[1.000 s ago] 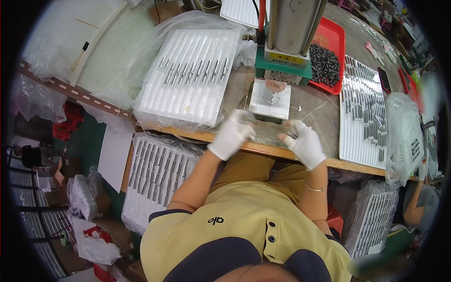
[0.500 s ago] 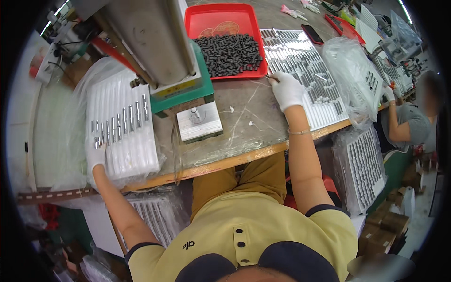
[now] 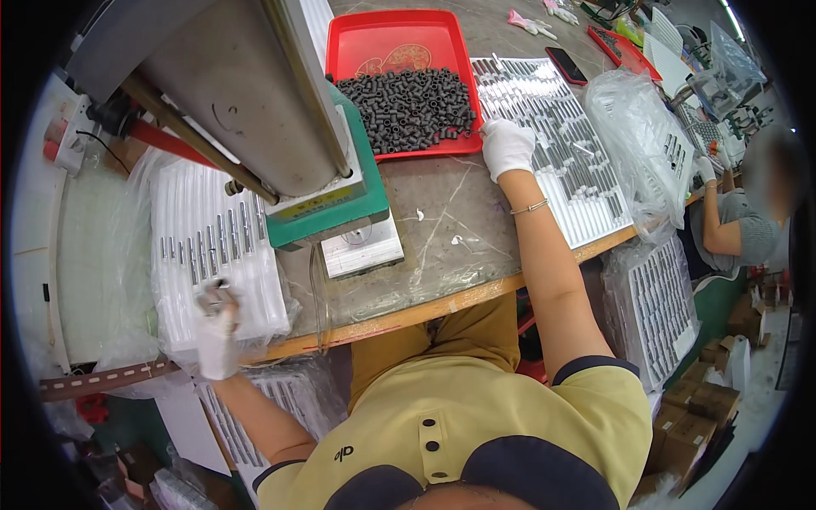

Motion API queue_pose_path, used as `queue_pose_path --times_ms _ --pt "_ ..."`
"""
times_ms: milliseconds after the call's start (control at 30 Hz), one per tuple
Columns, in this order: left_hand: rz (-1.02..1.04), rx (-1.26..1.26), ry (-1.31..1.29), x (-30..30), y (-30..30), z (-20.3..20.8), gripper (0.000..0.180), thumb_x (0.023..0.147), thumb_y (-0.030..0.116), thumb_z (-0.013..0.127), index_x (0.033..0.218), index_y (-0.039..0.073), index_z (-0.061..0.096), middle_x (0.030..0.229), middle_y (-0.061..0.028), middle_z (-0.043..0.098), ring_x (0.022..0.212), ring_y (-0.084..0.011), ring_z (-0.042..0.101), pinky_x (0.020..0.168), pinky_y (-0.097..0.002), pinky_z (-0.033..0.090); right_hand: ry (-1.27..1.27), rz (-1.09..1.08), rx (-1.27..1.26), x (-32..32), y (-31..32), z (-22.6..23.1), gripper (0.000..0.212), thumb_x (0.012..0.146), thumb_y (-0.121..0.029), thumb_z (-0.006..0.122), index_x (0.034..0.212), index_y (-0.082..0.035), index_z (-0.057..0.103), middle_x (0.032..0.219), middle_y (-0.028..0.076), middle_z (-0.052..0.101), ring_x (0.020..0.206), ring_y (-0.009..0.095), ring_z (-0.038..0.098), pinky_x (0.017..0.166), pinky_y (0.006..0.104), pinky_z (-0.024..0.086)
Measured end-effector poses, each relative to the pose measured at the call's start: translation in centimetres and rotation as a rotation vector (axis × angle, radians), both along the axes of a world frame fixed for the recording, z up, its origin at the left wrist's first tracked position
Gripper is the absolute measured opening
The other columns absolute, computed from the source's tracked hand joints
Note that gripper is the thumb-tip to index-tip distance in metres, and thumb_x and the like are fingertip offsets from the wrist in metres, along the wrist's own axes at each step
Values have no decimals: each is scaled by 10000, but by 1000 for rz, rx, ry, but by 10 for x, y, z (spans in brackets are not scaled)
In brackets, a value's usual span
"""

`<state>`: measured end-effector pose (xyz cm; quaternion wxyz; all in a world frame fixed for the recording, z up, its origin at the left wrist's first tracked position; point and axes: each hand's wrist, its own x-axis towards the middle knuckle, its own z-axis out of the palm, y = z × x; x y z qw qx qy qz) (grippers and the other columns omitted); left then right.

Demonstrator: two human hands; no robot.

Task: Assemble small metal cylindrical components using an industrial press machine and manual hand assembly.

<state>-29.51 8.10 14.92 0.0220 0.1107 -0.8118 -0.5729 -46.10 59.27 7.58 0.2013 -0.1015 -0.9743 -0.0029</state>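
Note:
My left hand, in a white glove, is over the near edge of the white ribbed tray at the left. Its fingers are smeared by motion, and whether they hold anything cannot be made out. Slim silver metal pins lie in that tray's grooves. My right hand, also gloved, has its fingers drawn together beside the right rim of the red tray. What they pinch, if anything, is hidden. Many short black tubular pieces fill the near part of the red tray. A second white tray, with rows of metal pins, lies beside my right hand.
Between the trays stands a green-based press with a metal block under it. A phone and a plastic-wrapped tray lie farther right. Another person works at the far right. The table's wooden edge runs along the front.
My left hand has come off the left side of the left tray, moving rightward and nearer to me. My right hand has shifted slightly left and away, toward the red tray's rim.

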Motion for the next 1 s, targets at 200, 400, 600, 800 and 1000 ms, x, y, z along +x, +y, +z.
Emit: queue_pose_path --times_ms 200,400,600,800,1000 --pt "-355 -124 188 -9 154 -15 233 777 137 712 938 -3 618 860 -73 620 713 -159 567 652 -276 458 -38 238 -731 97 -47 69 146 801 -198 661 878 -89 722 819 125 691 774 239 665 697 342 510" --pt "-390 -121 280 -3 201 -27 248 737 29 734 946 10 602 858 -91 616 726 -181 589 673 -286 472 -91 535 -933 171 -95 81 83 749 -25 683 827 -50 691 756 59 647 659 167 599 630 274 477" --pt "-447 -150 413 12 223 -35 220 752 29 724 941 28 611 885 -103 629 745 -192 607 680 -293 484 -111 454 -504 191 -87 96 95 741 -129 693 824 -85 704 786 49 655 727 229 622 686 331 480" --pt "-489 -216 359 19 235 -45 215 783 62 699 976 26 613 869 -120 624 735 -204 600 688 -291 479 -412 452 -42 201 -96 100 124 808 -240 598 837 -143 670 807 54 647 803 249 636 702 391 436" --pt "-474 606 -8 20 214 -46 195 819 116 672 961 11 591 790 -15 553 641 -96 491 581 -236 399 -105 34 -749 209 2 77 183 875 -117 545 1016 -74 653 974 123 669 902 246 631 824 336 488"
